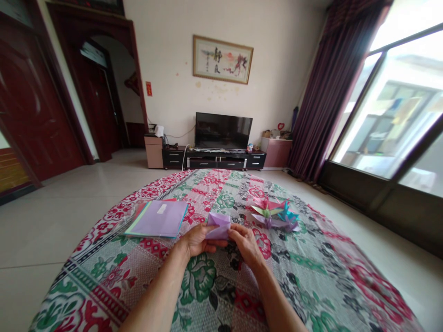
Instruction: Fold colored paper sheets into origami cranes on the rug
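A partly folded piece of lilac paper (219, 224) is held just above the flowered tablecloth (221, 286). My left hand (196, 240) pinches its left lower edge, fingers closed on it. My right hand (245, 241) grips its right lower edge, fingers curled. To the left lies a stack of coloured paper sheets (157, 218) with a purple sheet on top. To the right sits a cluster of finished folded paper shapes (275, 213) in pink, green, teal and purple.
The round table (104, 276) fills the near view, with tiled floor around it. Across the room stand a TV (223, 131) on a low dark cabinet, a framed picture on the wall, dark doors at left and a curtained window at right.
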Motion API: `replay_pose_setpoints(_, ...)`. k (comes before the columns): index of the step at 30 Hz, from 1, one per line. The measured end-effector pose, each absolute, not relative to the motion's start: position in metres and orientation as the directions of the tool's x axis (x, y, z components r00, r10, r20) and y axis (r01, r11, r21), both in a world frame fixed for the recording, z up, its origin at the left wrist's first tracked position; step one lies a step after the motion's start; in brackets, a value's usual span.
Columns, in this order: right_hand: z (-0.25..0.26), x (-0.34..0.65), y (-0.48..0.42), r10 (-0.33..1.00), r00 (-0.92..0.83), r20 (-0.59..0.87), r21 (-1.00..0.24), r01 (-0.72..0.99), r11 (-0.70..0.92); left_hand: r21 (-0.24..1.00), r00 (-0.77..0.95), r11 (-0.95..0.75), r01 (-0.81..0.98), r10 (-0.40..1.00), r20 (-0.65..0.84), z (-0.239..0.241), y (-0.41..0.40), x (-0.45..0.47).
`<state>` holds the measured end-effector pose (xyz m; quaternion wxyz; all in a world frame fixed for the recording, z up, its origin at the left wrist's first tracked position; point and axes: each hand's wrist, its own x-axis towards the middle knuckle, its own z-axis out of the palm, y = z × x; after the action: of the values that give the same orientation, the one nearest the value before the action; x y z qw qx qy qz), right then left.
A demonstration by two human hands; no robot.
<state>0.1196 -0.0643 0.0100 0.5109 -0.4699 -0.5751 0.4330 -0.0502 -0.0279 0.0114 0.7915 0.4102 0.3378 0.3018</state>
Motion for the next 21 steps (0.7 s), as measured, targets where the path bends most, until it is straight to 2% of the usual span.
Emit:
replay_pose_setpoints(6,0.011,0.122,-0.066,0.986,-0.011,0.169,-0.986,0.006,0.169,0.869,0.522,0.445,-0.216,0.805,-0.282,0.009,-0.026,-0.047)
replay_pose_setpoints(13,0.010,0.120,-0.066,0.987,-0.016,0.158,-0.986,0.043,0.158,0.911,0.411,0.361,-0.199,0.875,-0.257,0.003,-0.024,-0.041)
replay_pose_setpoints(21,0.017,0.119,-0.068,0.994,-0.056,0.097,-0.995,0.032,0.098,0.935,0.370,0.325,-0.144,0.894,-0.254,0.009,-0.029,-0.038)
